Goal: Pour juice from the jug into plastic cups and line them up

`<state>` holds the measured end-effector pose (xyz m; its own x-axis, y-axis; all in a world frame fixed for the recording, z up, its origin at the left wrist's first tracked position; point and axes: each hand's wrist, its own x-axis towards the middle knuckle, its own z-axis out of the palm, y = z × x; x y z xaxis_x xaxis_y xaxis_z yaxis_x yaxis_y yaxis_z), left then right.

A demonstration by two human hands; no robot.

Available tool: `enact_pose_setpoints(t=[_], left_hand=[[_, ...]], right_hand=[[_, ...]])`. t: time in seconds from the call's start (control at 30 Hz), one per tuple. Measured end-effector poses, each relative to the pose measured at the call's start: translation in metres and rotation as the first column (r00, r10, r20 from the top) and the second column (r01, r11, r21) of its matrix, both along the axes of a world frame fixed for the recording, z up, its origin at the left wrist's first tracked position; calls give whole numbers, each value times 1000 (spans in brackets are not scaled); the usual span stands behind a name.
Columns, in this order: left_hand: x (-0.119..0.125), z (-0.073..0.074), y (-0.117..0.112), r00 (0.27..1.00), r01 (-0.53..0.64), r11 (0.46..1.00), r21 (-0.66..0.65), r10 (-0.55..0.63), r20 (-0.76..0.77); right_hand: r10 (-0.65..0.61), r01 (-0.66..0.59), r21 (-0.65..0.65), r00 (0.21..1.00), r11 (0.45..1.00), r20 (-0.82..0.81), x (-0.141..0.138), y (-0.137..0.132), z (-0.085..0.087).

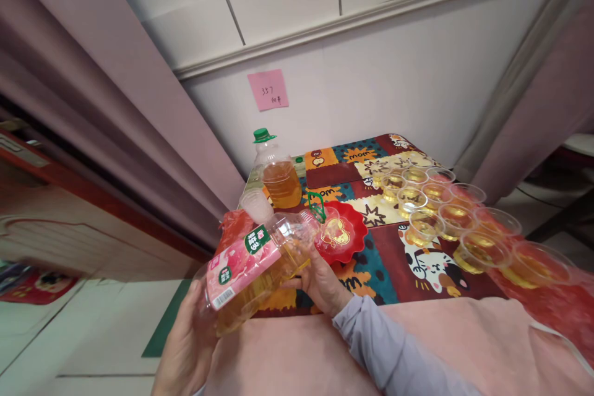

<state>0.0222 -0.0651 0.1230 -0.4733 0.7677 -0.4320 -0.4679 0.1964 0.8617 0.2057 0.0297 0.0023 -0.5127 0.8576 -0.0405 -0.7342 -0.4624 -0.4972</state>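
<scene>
Both hands hold a large clear oil bottle (260, 260) with a pink label, tipped on its side with its neck toward a red plate (346, 232). My left hand (185, 346) cups the bottle's base. My right hand (320, 284) grips it from below near the shoulder. Yellow oil lies in the lower part of the bottle. Its green handle ring (317, 205) sticks up by the neck. The neck hangs over the plate's left rim.
A second oil bottle with a green cap (273, 170) stands upright at the table's far left. Several clear plastic cups of yellow liquid (457, 219) stand in two rows on the right of the patterned tablecloth (385, 266). A pink note (268, 90) is on the wall.
</scene>
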Motion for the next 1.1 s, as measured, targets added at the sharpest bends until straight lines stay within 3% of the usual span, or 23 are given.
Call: enact_pose_setpoints(t=[0.43, 0.77, 1.1], left_hand=[[-4, -4, 0, 999, 37, 999, 21, -36, -37], [3, 3, 1, 998, 67, 996, 64, -66, -15], [3, 5, 2, 994, 70, 997, 36, -67, -88]], right_hand=[[2, -2, 14, 1000, 1000, -1, 0, 1, 0], [2, -2, 24, 1000, 1000, -3, 0, 1, 0], [7, -7, 23, 1000, 1000, -15, 2, 1, 3]])
